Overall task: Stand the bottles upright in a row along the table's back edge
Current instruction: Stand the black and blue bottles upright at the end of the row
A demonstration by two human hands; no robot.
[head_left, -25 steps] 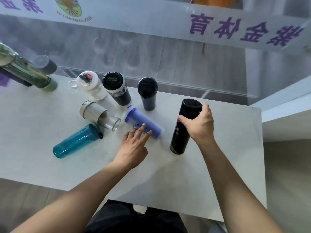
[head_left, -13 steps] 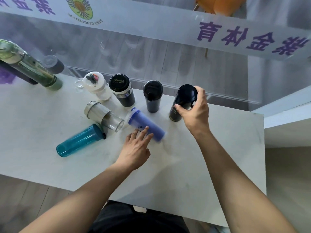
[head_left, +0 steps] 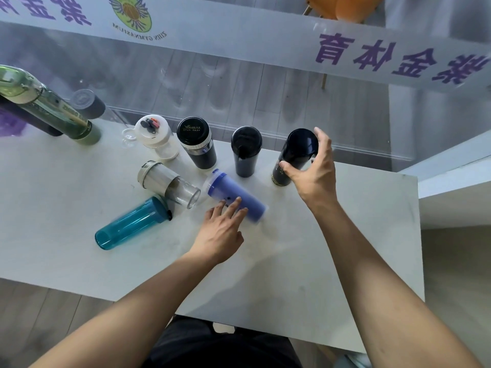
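Note:
A tall black bottle (head_left: pixel 293 155) stands upright at the table's back edge, the right end of a row with a dark navy tumbler (head_left: pixel 245 152), a black silver-banded flask (head_left: pixel 197 143) and a white shaker (head_left: pixel 156 138). My right hand (head_left: pixel 312 168) is spread around the black bottle, thumb touching its side, fingers loose beside the cap. A purple bottle (head_left: pixel 233 193) lies on its side mid-table; my left hand (head_left: pixel 221 229) rests flat fingertips on it without gripping. A clear bottle (head_left: pixel 167 183) and a teal bottle (head_left: pixel 130 225) also lie on their sides to the left.
A tall green bottle (head_left: pixel 53 110) and a dark grey bottle (head_left: pixel 89 102) stand at the far left back of the white table (head_left: pixel 345 248). A glass wall with a printed banner (head_left: pixel 239 35) runs right behind the back edge. The table ends just right of my right arm.
My right hand carried the black bottle from mid-table to the back edge, stood it beside the navy tumbler and loosened its fingers. My left hand stayed on the purple bottle.

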